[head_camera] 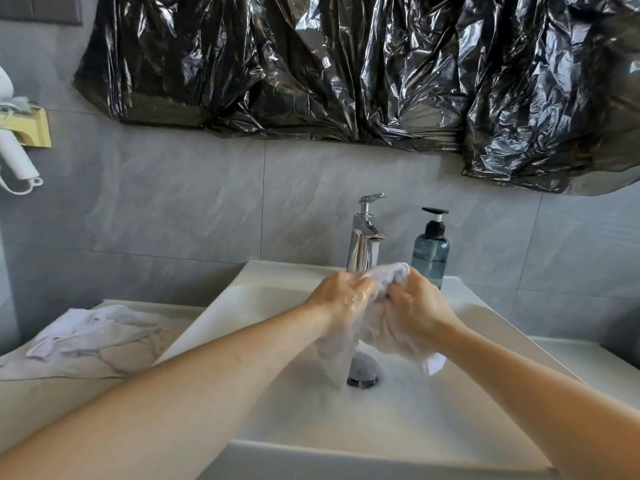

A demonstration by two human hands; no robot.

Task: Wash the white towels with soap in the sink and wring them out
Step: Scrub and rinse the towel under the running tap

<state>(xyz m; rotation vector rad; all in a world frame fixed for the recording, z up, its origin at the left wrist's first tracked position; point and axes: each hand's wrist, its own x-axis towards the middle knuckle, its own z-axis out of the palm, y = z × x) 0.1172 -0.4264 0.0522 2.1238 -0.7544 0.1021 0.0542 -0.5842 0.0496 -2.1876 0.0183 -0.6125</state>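
Observation:
A wet, soapy white towel point(384, 275) is bunched between both hands above the white sink point(270, 341). My left hand point(343, 296) grips its left side with curled, glistening fingers. My right hand point(412, 303) grips its right side close by. The towel's loose ends hang down blurred towards the drain point(362, 374). The chrome faucet point(363, 237) stands just behind the hands, and a blue-grey soap pump bottle point(430, 252) stands to its right. A second white towel point(93, 329) lies crumpled on the marble counter to the left.
Black plastic sheeting point(346, 71) covers the wall above the sink. A white hair dryer point(15, 157) hangs in a yellow holder at the far left. The counter point(571, 355) continues right of the sink.

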